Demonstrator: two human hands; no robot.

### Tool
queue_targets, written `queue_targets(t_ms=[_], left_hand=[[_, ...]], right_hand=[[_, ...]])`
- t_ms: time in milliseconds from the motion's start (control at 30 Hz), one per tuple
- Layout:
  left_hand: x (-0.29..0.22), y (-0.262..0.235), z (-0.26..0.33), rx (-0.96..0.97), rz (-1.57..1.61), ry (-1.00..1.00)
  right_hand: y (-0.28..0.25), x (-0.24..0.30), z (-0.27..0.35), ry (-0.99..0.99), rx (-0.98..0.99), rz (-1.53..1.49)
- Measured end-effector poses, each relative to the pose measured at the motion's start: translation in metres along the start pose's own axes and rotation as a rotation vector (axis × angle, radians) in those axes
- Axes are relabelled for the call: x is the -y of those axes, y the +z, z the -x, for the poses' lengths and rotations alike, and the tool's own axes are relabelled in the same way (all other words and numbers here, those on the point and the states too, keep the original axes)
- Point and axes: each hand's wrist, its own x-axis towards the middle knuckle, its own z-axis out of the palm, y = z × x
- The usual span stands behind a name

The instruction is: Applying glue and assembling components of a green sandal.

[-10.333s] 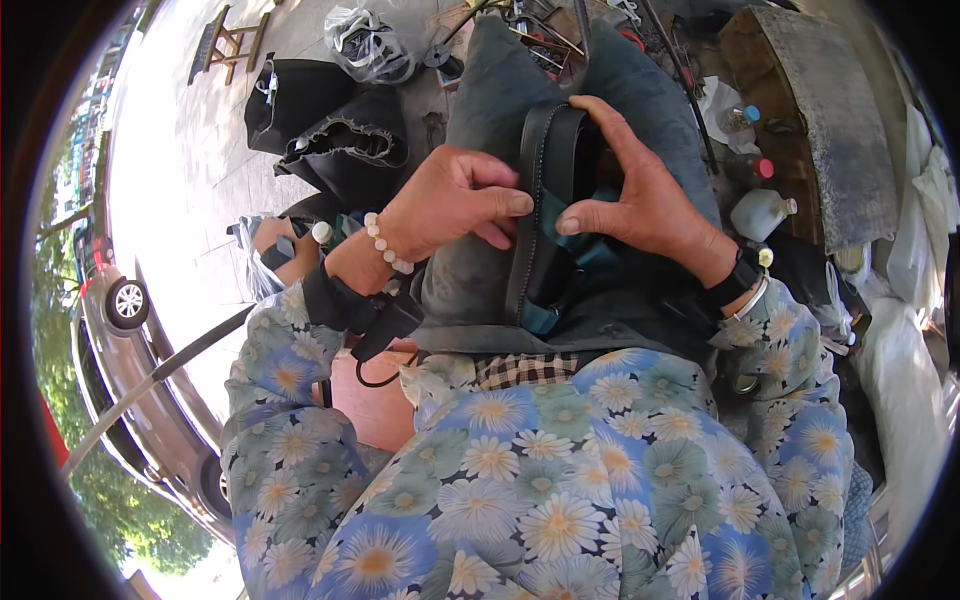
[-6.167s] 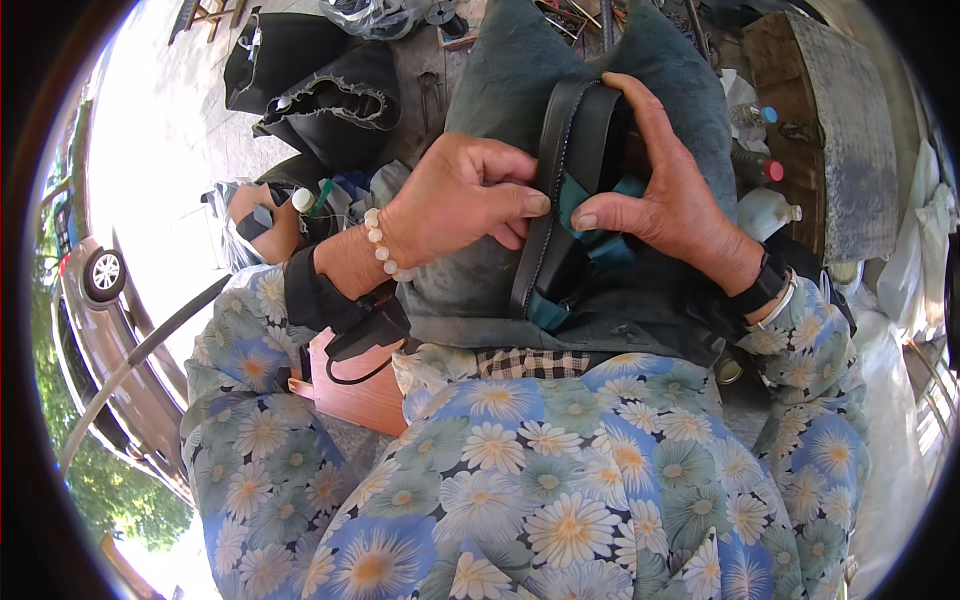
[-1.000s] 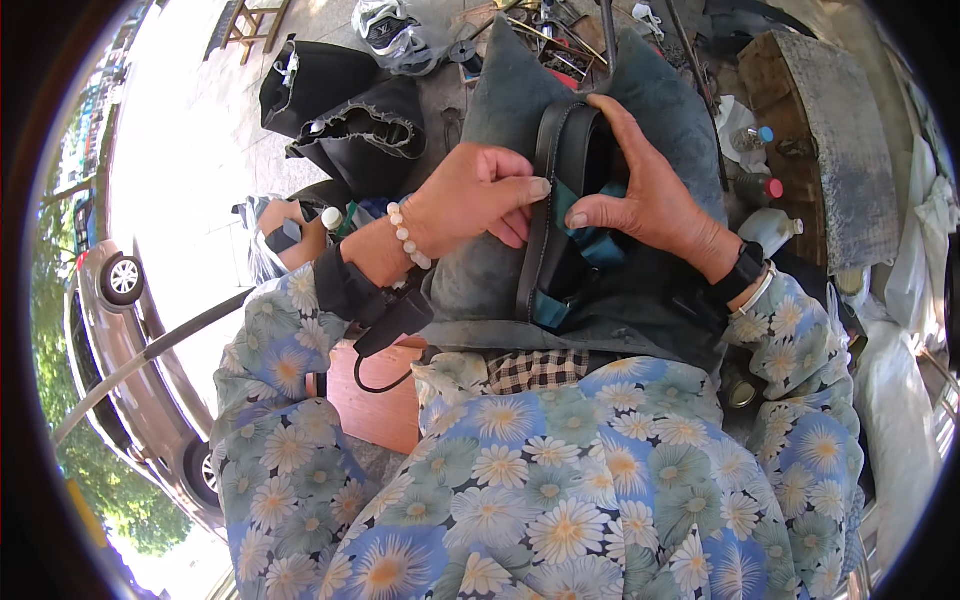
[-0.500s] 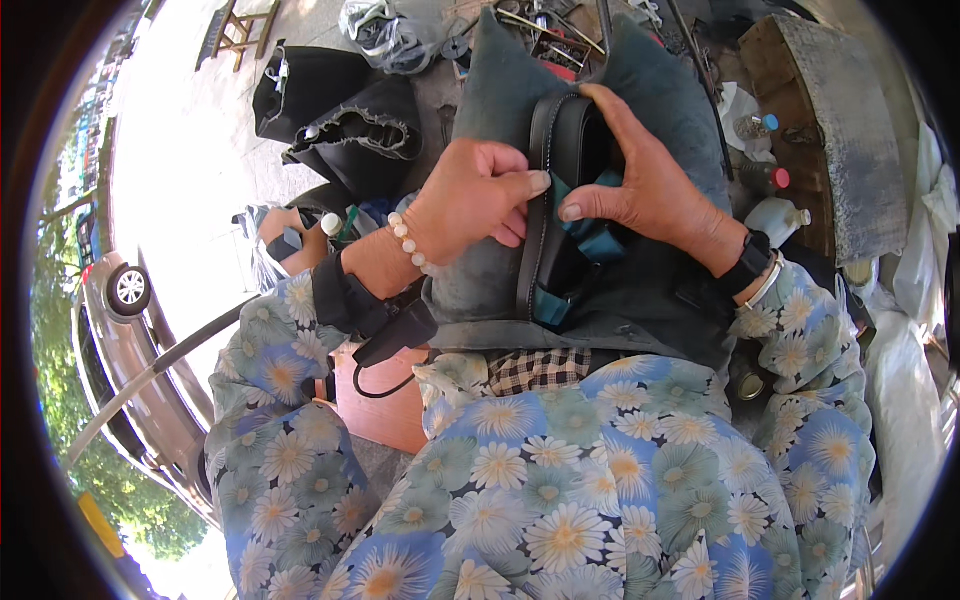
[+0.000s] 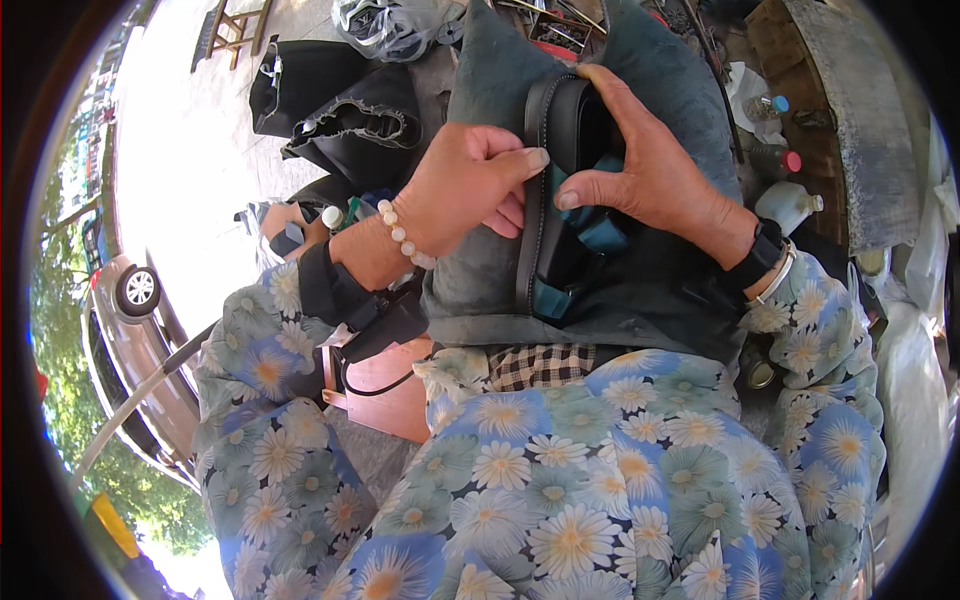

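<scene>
A black sandal (image 5: 527,268) with teal straps rests on the dark apron cloth (image 5: 650,300) over my lap, its sole turned up on edge and a line of pale stitching along the rim. From the right, my right hand (image 5: 665,180) grips it, fingers over the far end and thumb near the upper teal strap. My left hand (image 5: 462,190) is closed beside the sole's left edge, thumb and forefinger pinched against the stitched rim. Anything small between those fingertips is hidden.
Black boots or leather uppers (image 5: 350,110) lie at far left, near a clear plastic bag (image 5: 385,28). On the right are a wooden box (image 5: 850,120), a red-capped bottle (image 5: 770,157) and a white jug (image 5: 790,208). A parked car (image 5: 140,360) stands left.
The whole view has shifted slightly. Both hands keep nearly the same hold, with the left thumb still at the stitched rim and the right hand still round the sandal.
</scene>
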Motion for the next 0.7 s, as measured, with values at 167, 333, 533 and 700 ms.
queue_targets(t_ms=[167, 333, 533, 700], left_hand=[[0.0, -0.003, 0.004, -0.002, 0.021, 0.006], [0.01, -0.008, 0.005, 0.131, 0.096, 0.081], [0.012, -0.009, 0.002, 0.119, 0.048, 0.099], [0.014, -0.004, 0.0, 0.012, 0.006, 0.085]], right_hand=[[-0.007, 0.005, -0.002, 0.036, 0.053, -0.057], [-0.008, 0.011, 0.002, 0.079, 0.088, -0.082], [-0.004, 0.007, 0.002, 0.109, 0.086, -0.062], [0.002, 0.001, 0.0, 0.008, 0.017, 0.048]])
